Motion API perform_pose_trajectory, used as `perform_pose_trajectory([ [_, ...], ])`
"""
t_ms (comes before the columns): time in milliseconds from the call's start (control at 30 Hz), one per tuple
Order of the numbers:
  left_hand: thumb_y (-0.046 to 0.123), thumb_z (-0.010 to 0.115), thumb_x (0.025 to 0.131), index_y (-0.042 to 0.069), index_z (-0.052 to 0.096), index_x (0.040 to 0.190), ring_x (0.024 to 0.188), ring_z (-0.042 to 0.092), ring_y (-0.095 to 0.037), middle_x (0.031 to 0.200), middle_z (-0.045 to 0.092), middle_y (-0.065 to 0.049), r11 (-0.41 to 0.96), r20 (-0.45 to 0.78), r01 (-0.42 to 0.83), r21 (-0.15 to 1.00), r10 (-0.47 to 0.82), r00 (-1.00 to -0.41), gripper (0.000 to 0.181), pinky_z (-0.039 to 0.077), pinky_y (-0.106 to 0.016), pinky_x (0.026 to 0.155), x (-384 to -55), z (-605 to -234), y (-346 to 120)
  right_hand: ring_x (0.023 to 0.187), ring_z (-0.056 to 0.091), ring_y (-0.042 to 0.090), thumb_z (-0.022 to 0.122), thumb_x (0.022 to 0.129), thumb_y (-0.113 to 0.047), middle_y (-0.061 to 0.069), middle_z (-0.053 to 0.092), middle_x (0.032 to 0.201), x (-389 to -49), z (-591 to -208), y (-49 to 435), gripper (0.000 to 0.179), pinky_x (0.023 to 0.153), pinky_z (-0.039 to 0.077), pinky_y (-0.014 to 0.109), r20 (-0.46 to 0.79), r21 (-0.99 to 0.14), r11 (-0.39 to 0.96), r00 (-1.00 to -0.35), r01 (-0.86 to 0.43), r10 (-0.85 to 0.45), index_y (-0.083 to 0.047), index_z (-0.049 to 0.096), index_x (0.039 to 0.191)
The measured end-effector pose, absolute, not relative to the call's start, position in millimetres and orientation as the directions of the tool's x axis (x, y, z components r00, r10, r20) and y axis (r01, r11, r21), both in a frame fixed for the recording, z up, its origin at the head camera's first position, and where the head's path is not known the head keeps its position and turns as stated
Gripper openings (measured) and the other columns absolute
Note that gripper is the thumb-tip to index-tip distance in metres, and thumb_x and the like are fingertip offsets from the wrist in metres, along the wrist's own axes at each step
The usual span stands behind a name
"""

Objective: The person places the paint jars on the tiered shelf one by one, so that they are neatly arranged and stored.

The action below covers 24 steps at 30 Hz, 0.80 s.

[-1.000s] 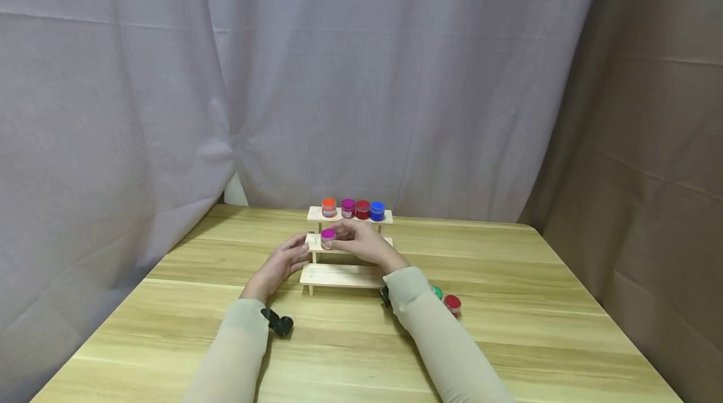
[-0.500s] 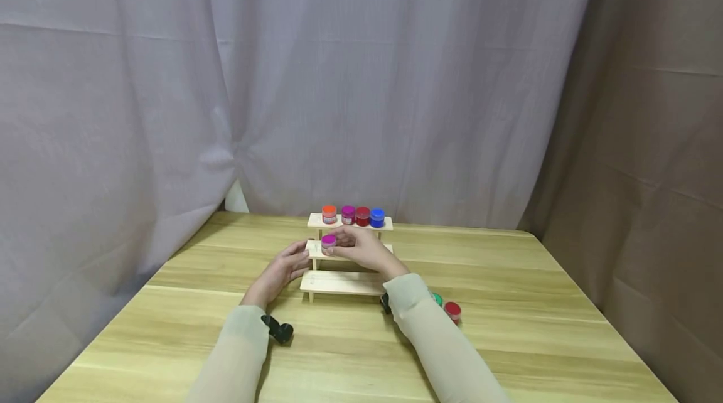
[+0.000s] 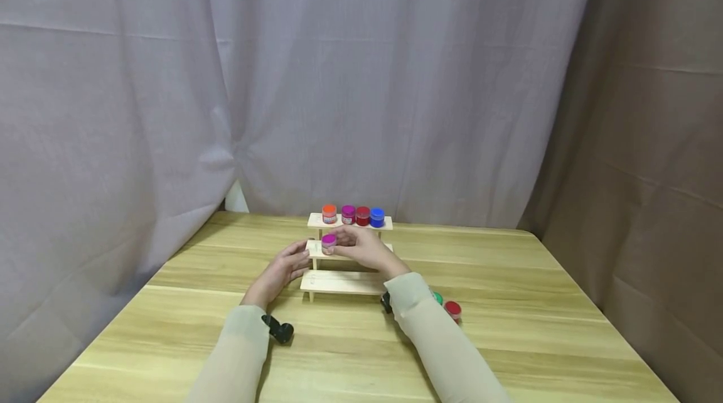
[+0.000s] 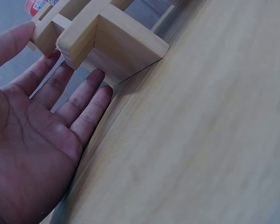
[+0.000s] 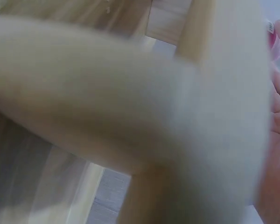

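A three-step wooden rack (image 3: 341, 282) stands on the table. On its middle step, toward the left end, is a small jar with a magenta lid (image 3: 329, 240). My right hand (image 3: 369, 250) pinches this jar from the right between thumb and fingers. In the right wrist view the rack blocks most of the picture, and only part of the right hand (image 5: 278, 121) shows at the edge. My left hand (image 3: 280, 268) is at the rack's left side. The left wrist view shows that hand (image 4: 39, 126) palm up, fingers extended, fingertips against the wood.
Along the top step stand an orange jar (image 3: 329, 214), a purple jar (image 3: 348, 215), a dark red jar (image 3: 363, 216) and a blue jar (image 3: 377, 218). A green jar (image 3: 437, 298) and a red jar (image 3: 452, 310) sit on the table by the right sleeve. Grey curtains hang behind.
The head view has tilted a little, so the scene sits slightly lower. Both hands and the magenta-lidded jar keep practically the same places on the rack.
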State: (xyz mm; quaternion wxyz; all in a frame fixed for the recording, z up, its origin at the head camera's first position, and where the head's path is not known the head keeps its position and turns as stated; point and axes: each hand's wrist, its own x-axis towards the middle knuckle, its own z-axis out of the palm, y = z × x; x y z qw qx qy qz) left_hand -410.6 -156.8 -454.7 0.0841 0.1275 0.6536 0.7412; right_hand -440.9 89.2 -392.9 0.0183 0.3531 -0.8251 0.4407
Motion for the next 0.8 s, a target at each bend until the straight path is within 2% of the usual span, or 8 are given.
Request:
perform_pose_trajectory([
  [267, 0.024, 0.054, 0.100, 0.004, 0.028, 0.158, 0.140, 0.037, -0.040, 0.160, 0.029, -0.022, -0.144, 0.096, 0.057, 0.988, 0.284, -0.954, 0.066, 0.034, -0.047, 0.117, -410, -453, -153, 0.110, 0.066, 0.015, 0.074, 0.093, -0.029, 0.001, 0.070, 0.122, -436, -374, 105, 0.047, 0.097, 0.054, 0.036, 0.363, -0.682, 0.354, -0.716, -0.640, -0.596, -0.007, 0.063, 0.134],
  [400, 0.025, 0.053, 0.101, 0.005, 0.027, 0.158, 0.141, 0.036, -0.040, 0.162, 0.026, -0.020, -0.124, 0.087, 0.052, 0.991, 0.293, -0.952, 0.066, 0.034, -0.047, 0.117, -410, -453, -151, 0.111, 0.065, 0.015, 0.073, 0.094, -0.031, 0.004, 0.069, 0.125, -430, -363, 120, 0.046, 0.098, 0.054, 0.037, 0.372, -0.689, 0.351, -0.725, -0.634, -0.580, -0.009, 0.063, 0.133],
  [667, 0.026, 0.053, 0.102, 0.004, 0.024, 0.159, 0.144, 0.033, -0.041, 0.164, 0.021, -0.018, -0.129, 0.098, 0.062, 0.990, 0.297, -0.950, 0.067, 0.032, -0.047, 0.119, -410, -452, -153, 0.108, 0.067, 0.014, 0.073, 0.094, -0.033, -0.002, 0.072, 0.116, -418, -346, 156, 0.039, 0.094, 0.056, 0.035, 0.352, -0.687, 0.356, -0.719, -0.633, -0.599, -0.016, 0.067, 0.128],
  [800, 0.026, 0.053, 0.102, 0.004, 0.024, 0.159, 0.144, 0.032, -0.040, 0.164, 0.021, -0.018, -0.123, 0.085, 0.050, 0.991, 0.297, -0.951, 0.067, 0.032, -0.047, 0.119, -409, -453, -155, 0.108, 0.067, 0.016, 0.073, 0.094, -0.032, 0.001, 0.072, 0.116, -414, -346, 179, 0.036, 0.094, 0.056, 0.035, 0.337, -0.691, 0.358, -0.719, -0.627, -0.608, -0.017, 0.068, 0.126],
])
